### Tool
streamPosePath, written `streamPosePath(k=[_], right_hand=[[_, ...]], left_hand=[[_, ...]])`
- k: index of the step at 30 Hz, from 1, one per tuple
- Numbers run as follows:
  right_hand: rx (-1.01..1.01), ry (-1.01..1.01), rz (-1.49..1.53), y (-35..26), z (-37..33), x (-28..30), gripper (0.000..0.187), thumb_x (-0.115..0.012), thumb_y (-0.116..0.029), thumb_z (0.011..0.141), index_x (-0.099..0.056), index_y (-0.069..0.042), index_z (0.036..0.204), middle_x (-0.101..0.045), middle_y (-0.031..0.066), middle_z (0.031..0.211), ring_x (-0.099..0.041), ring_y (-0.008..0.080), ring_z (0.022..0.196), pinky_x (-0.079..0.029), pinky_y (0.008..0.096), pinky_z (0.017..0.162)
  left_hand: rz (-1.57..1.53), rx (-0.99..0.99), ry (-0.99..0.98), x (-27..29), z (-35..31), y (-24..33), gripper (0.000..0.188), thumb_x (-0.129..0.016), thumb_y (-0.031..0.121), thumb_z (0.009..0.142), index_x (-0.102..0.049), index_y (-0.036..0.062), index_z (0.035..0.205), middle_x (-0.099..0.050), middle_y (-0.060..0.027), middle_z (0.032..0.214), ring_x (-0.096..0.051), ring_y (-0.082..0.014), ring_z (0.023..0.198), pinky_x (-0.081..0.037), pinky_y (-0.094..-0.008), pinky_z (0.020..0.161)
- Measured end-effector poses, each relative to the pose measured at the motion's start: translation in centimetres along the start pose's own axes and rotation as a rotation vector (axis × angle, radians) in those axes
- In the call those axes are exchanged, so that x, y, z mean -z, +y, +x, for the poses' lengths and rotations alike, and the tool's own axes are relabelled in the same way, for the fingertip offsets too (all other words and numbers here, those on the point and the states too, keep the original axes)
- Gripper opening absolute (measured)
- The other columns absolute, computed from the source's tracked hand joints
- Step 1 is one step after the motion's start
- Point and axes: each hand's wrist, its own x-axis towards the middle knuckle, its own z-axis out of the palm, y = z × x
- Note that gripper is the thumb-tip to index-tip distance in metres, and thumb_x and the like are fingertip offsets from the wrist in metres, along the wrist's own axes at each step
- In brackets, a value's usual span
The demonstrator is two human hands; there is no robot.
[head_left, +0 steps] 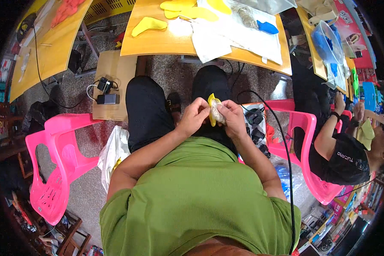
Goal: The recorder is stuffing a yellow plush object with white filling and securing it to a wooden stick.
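Above my lap, both hands are together at one small yellow fabric piece (211, 121) with a pale, shiny wad (218, 112) against it. My left hand (195, 116) is closed, thumb and fingers pinched at the yellow piece's left edge. From the other side my right hand (234, 118) grips the wad, its thumb lying on top. Whether the wad is fibre or crumpled plastic I cannot tell. Ahead on the wooden table (158, 45) lie a curved yellow piece (148, 26), more yellow pieces, a white cloth (211, 42) and a blue piece (267, 27) beside a greyish fibrous bundle (244, 16).
A pink chair (61, 158) stands to my left, near flattened cardboard (111, 68) bearing a black power adapter (108, 99). A black cable (281, 128) runs along my right side. Another person (333, 158) sits at the right on a pink chair, near a clear tub (327, 42).
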Motion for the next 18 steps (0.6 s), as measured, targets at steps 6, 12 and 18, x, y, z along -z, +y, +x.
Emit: streamPosePath(k=[6,12,18], right_hand=[[-0.096,-0.228,0.354,0.3,0.2,1.1,0.010,-0.053,-0.014,0.090,-0.054,-0.004,0.088,-0.059,0.0041,0.071,-0.055,0.0118,0.053,-0.044,0.0240,0.043],[-0.106,-0.251,0.334,0.2,-0.8,0.2,0.015,-0.055,-0.018,0.089,-0.053,-0.004,0.093,-0.060,0.0042,0.075,-0.056,0.0119,0.054,-0.045,0.0233,0.043],[0.053,-0.157,-0.101,-0.2,-2.0,-0.5,0.027,-0.064,-0.021,0.083,-0.054,-0.003,0.101,-0.059,0.0018,0.079,-0.054,0.0089,0.058,-0.043,0.0211,0.043]], left_hand=[[-0.740,0.358,0.039,0.2,0.1,-0.2,0.020,-0.057,0.023,0.090,-0.055,0.0066,0.101,-0.060,-0.0055,0.096,-0.060,-0.0146,0.086,-0.049,-0.0319,0.077],[-0.830,0.302,-0.066,0.6,0.1,-0.4,0.025,-0.058,0.019,0.089,-0.055,0.0041,0.109,-0.061,-0.0055,0.102,-0.061,-0.0157,0.089,-0.050,-0.0306,0.077],[-0.798,0.145,-0.011,0.8,0.1,-0.7,0.022,-0.062,0.007,0.084,-0.057,0.0008,0.105,-0.063,-0.0060,0.096,-0.061,-0.0135,0.084,-0.050,-0.0278,0.075]])
